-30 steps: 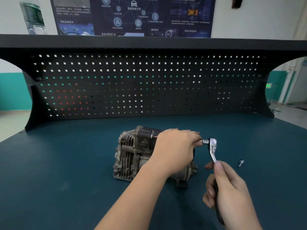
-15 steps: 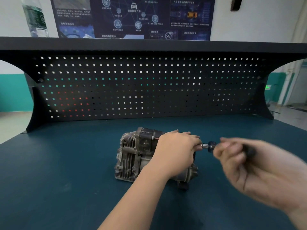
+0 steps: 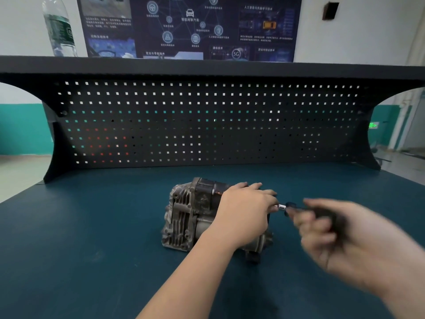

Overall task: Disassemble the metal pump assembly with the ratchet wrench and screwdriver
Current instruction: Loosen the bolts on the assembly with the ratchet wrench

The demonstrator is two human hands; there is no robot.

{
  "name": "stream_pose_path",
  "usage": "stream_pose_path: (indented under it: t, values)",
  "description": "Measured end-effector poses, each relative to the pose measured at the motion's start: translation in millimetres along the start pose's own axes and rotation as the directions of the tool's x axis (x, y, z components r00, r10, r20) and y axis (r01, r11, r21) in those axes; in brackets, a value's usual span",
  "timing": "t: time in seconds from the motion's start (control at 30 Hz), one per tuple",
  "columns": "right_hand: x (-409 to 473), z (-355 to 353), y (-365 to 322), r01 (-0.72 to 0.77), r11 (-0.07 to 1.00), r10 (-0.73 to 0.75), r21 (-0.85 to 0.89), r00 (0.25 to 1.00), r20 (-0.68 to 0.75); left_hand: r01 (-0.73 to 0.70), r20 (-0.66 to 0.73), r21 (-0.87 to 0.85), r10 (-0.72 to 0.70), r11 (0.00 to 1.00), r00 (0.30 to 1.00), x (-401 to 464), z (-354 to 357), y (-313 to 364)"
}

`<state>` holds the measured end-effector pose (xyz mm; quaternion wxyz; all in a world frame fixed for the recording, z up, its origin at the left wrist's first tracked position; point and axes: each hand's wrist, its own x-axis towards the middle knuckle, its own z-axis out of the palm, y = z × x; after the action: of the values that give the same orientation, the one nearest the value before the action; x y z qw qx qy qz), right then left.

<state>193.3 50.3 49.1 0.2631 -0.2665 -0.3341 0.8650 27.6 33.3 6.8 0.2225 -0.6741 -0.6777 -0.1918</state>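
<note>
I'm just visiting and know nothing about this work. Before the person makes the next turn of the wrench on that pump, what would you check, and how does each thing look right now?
1. Pump sits flat on the bench: ok.
2. Left hand rests on the pump to steady it: ok.
3. Right hand holds the wrench handle: ok, though blurred by motion.
4. Socket seated on the bolt: cannot tell, the left hand's fingers hide the joint.
5. Left fingers out of the wrench's swing: cannot tell, they lie close to the socket.
6. How far the bolt has come loose: cannot tell, it is hidden.
</note>
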Motion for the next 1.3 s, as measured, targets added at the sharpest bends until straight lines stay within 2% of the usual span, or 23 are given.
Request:
stream_pose_path:
  t: [0.07,0.1,0.17,0.23,0.27,0.33,0.4,0.47,0.53,0.6,0.63,0.67,0.7,0.73,0.8,0.87,0.9,0.97,1.03,1.1,1.17,1.23,1.3]
  values:
    - [-7,7,-20,-0.051,0.977,0.039,0.207,0.997,0.060,-0.015,-0.016,0.018,0.015,1.000,1.000,0,0,0]
    - [-8,6,-19,-0.053,0.976,0.038,0.211,0.996,0.075,-0.020,-0.020,0.025,0.021,0.999,1.000,-1,0,0]
    - [-8,0,-3,-0.023,1.000,0.022,0.013,0.997,0.071,-0.025,-0.028,0.039,0.026,0.999,0.999,-1,1,0]
    - [2,-17,21,0.073,0.968,-0.072,-0.239,0.997,0.012,-0.020,-0.041,0.043,0.022,0.999,0.999,-1,2,0]
    - [7,-27,32,0.143,0.916,-0.160,-0.376,0.987,-0.013,-0.019,-0.045,0.040,0.021,0.999,0.999,0,2,1]
    - [12,-39,45,0.260,0.733,-0.340,-0.629,0.941,-0.006,-0.019,-0.049,0.042,0.021,0.999,0.999,-1,3,2]
    - [16,-44,51,0.287,0.626,-0.399,-0.725,0.917,0.018,-0.017,-0.057,0.038,0.019,0.999,0.998,0,4,1]
    - [16,-43,51,0.277,0.635,-0.368,-0.721,0.929,0.033,-0.011,-0.048,0.042,0.013,0.999,0.999,0,6,1]
    - [10,-33,41,0.224,0.778,-0.267,-0.587,0.964,0.014,-0.013,-0.044,0.047,0.015,0.999,0.999,0,6,2]
    - [9,-19,17,0.081,0.971,-0.086,-0.225,0.996,-0.013,-0.018,-0.044,0.052,0.020,0.999,0.999,-1,6,3]
    - [6,-11,3,0.008,1.000,-0.008,0.006,1.000,0.005,-0.024,-0.044,0.060,0.026,0.998,0.999,-1,6,3]
    - [2,-4,-10,-0.036,0.980,0.029,0.198,0.999,0.035,-0.031,-0.047,0.068,0.034,0.997,0.998,-1,6,2]
    - [-1,0,-20,-0.068,0.947,0.050,0.313,0.997,0.065,-0.036,-0.053,0.071,0.040,0.997,0.998,-2,6,2]
    - [-2,1,-22,-0.078,0.943,0.046,0.325,0.993,0.105,-0.040,-0.061,0.069,0.044,0.997,0.997,-2,6,2]
    - [-1,-2,-8,-0.060,0.988,0.039,0.140,0.988,0.151,-0.041,-0.074,0.053,0.045,0.998,0.996,-3,6,2]
    - [9,-18,21,0.065,0.975,-0.040,-0.213,0.992,0.121,-0.040,-0.088,0.036,0.043,0.999,0.995,-3,6,0]
    - [15,-29,35,0.126,0.926,-0.113,-0.355,0.992,0.058,-0.043,-0.085,0.034,0.046,0.998,0.995,-3,6,0]
    - [21,-42,53,0.225,0.735,-0.257,-0.640,0.965,0.045,-0.059,-0.073,0.041,0.062,0.997,0.995,-4,6,-1]
    - [22,-45,60,0.230,0.664,-0.295,-0.711,0.955,0.033,-0.058,-0.066,0.035,0.061,0.998,0.996,-4,6,0]
    - [21,-40,54,0.215,0.697,-0.269,-0.684,0.963,0.028,-0.041,-0.062,0.017,0.041,0.999,0.997,-4,7,1]
    - [17,-31,36,0.134,0.819,-0.161,-0.558,0.987,0.001,-0.023,-0.061,0.007,0.024,1.000,0.998,-5,7,2]
    - [16,-24,5,-0.059,0.982,0.071,-0.182,0.995,0.063,-0.014,-0.057,0.002,0.014,1.000,0.998,-5,6,2]
    - [11,-13,-23,-0.194,0.965,0.170,0.174,0.974,0.147,-0.013,-0.045,0.008,0.013,1.000,0.999,-5,4,3]
